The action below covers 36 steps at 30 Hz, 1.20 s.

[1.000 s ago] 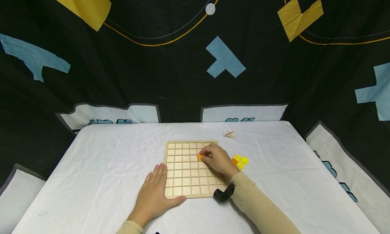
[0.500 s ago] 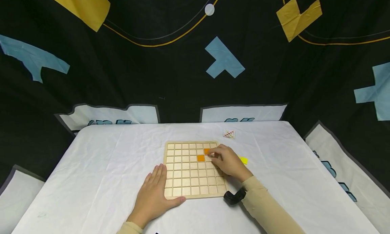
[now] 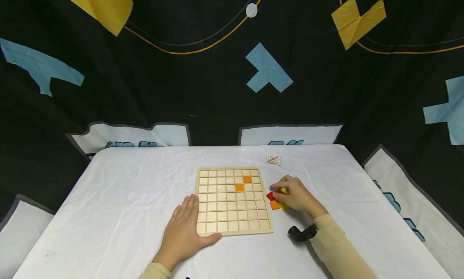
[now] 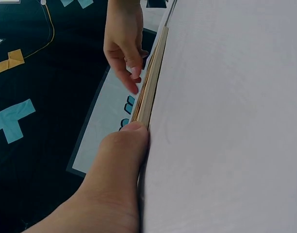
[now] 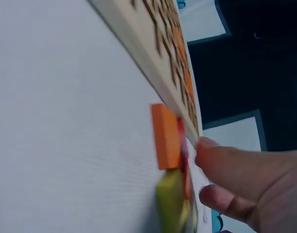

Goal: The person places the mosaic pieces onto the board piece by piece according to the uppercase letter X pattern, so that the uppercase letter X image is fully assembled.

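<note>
A wooden grid board (image 3: pixel 221 214) lies on the white table, with one orange tile (image 3: pixel 239 187) and another orange tile (image 3: pixel 247 179) set in neighbouring diagonal squares. My left hand (image 3: pixel 183 230) rests flat at the board's left side; in the left wrist view its thumb (image 4: pixel 122 150) touches the board's edge (image 4: pixel 151 87). To the right of the board, my right hand (image 3: pixel 299 194) hovers over a small heap of tiles, fingers loosely bent. Partly under it show a red tile (image 3: pixel 270 196), a loose orange tile (image 3: pixel 275 205) and a yellow tile (image 5: pixel 170 196). The right wrist view shows nothing in its fingers.
Behind the board, a small patterned card (image 3: pixel 273 159) lies on the white tablecloth (image 3: pixel 116 206). A black curtain (image 3: pixel 203 93) with blue and yellow shapes hangs beyond the table's far edge. A black device (image 3: pixel 302 234) sits at my right wrist.
The second orange tile now lies uncovered in its square. My right hand has moved off the board, rightward to the loose tiles. My left hand stays in place.
</note>
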Tool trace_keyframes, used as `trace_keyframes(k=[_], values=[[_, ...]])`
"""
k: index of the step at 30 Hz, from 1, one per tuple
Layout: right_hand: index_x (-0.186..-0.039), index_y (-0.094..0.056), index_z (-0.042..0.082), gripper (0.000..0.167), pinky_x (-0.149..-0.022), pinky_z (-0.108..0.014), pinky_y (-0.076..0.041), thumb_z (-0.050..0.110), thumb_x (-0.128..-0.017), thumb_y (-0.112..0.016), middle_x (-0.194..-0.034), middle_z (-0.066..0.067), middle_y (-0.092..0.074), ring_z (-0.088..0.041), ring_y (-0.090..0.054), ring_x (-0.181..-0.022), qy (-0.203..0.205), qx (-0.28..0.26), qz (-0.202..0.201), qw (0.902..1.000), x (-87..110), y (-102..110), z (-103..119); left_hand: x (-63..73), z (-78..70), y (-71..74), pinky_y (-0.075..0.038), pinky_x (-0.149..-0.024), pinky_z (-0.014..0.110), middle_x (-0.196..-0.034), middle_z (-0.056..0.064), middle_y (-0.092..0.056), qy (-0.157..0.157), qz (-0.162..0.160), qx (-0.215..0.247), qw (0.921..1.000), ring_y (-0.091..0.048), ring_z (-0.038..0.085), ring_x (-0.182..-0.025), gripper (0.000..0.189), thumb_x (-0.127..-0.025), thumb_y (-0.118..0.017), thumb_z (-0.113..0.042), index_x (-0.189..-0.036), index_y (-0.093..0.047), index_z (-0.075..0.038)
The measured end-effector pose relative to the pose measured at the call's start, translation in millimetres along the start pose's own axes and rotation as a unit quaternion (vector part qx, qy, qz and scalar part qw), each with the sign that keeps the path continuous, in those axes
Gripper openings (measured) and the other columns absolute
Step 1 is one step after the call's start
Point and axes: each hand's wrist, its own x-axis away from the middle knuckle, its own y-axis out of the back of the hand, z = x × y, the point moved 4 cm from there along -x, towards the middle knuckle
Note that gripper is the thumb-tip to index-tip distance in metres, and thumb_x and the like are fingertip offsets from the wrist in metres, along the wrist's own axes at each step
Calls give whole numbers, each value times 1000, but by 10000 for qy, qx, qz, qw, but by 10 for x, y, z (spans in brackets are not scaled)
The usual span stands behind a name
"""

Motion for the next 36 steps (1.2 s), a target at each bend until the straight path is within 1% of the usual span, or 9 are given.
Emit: trace_keyframes(k=[4, 7, 11, 15, 20, 24, 26, 31, 36], values=[[-101, -78, 23, 16, -83, -32, -40, 21, -85, -79, -103, 5, -60, -19, -44, -100, 83, -73, 95, 9999, 31, -39, -6, 2, -7, 5, -23, -123, 53, -162, 20, -26, 17, 27, 11, 10000, -23, 36, -152, 131, -69, -55, -90, -153, -26, 6], [-91, -72, 22, 11, -82, -33, -39, 20, -84, -80, -98, 5, -62, -19, -46, -96, 48, -223, -66, 9997, 31, -36, 5, 3, -9, 7, -23, -123, 53, -162, 21, -26, 16, 16, 27, 10000, -23, 36, -152, 132, -69, -55, -90, -153, -25, 7], [-83, -66, 20, 15, -68, -27, -41, 19, -83, -81, -82, 3, -63, -18, -48, -79, -202, -606, -303, 9975, 14, -12, 21, 2, -12, 7, -23, -122, 53, -162, 21, -26, 5, 0, 56, 10000, -23, 36, -152, 132, -69, -56, -90, -153, -26, 7], [-86, -67, 17, 13, -54, -22, -39, 17, -85, -79, -80, 1, -64, -16, -48, -66, -226, -1088, -442, 9928, -14, -24, 96, 3, -14, 9, -23, -122, 53, -162, 21, -26, 3, -2, 60, 10000, -23, 36, -152, 132, -69, -56, -90, -153, -26, 7], [-94, -70, 19, 9, -51, -22, -43, 16, -88, -76, -87, 1, -68, -15, -51, -61, 117, -1497, -234, 9884, -82, -142, 321, 1, -8, 6, -23, -123, 53, -162, 20, -25, 32, 40, 52, 10000, -22, 35, -152, 132, -69, -56, -90, -153, -25, 7], [-97, -70, 21, 10, -47, -21, -44, 16, -89, -75, -89, 2, -68, -14, -51, -59, 348, -1619, -41, 9862, -131, -286, 541, -2, -4, 0, -22, -123, 53, -163, 20, -24, 51, 95, 44, 9999, -21, 36, -153, 132, -69, -55, -90, -154, -24, 6], [-97, -70, 21, 11, -51, -21, -45, 17, -89, -75, -89, 3, -68, -13, -53, -61, 470, -1630, -3, 9855, -158, -367, 642, -2, -6, -1, -22, -123, 53, -162, 20, -24, 40, 90, 33, 9999, -22, 36, -152, 132, -69, -54, -90, -154, -25, 6], [-96, -70, 21, 9, -67, -20, -48, 18, -89, -75, -85, 8, -67, -10, -57, -74, 790, -1535, -65, 9850, -221, -550, 824, 2, -6, -1, -22, -123, 53, -162, 20, -25, 22, 32, 47, 10000, -23, 35, -152, 130, -69, -55, -90, -153, -26, 6], [-96, -71, 20, 7, -71, -21, -49, 19, -90, -74, -79, 12, -64, -7, -57, -75, 1004, -1297, -172, 9863, -258, -652, 934, 3, -6, 5, -22, -123, 53, -162, 20, -26, 16, 2, 49, 10000, -24, 35, -152, 129, -70, -55, -89, -153, -26, 5]])
